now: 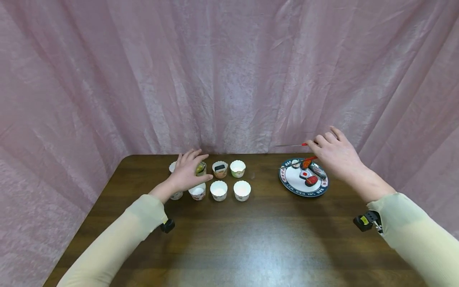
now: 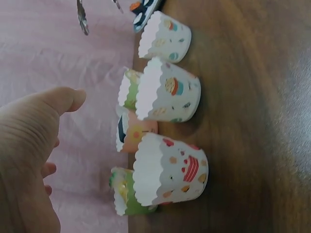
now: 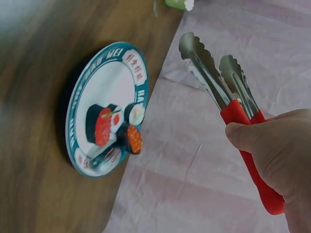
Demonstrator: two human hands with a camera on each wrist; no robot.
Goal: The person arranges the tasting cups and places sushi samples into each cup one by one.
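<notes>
**Tongs held at the right, left fingers spread by the cups**

I've got the right hand (image 1: 337,156) at the right of the head view, arm stretched in from the lower right corner, and its grip is closed around the red handles of the tongs (image 3: 237,112). The metal arms stand apart, nothing between them!

Over to the left: the left hand (image 1: 184,172) reaches up from the lower left, fingers spread, thumb pointing right, that grip empty. I see it across the left-hand cups (image 1: 220,174), and from the head view I can't tell how near it is; the left wrist view shows its thumb clear of them. It blocks much of the two leftmost cups, and the fingertips of the right hand are mostly lost to me in its own wrist view.

Five sushi pieces (image 1: 311,181) sit on the plate (image 1: 291,182), right of centre, the dark one blurred up close. Tongs cross in front of the plate's upper edge. Two rows of cups on the table (image 1: 233,243); in the back row, one holds something green, its neighbour a black-topped piece. Pink curtain (image 1: 229,79) fills the top.
</notes>
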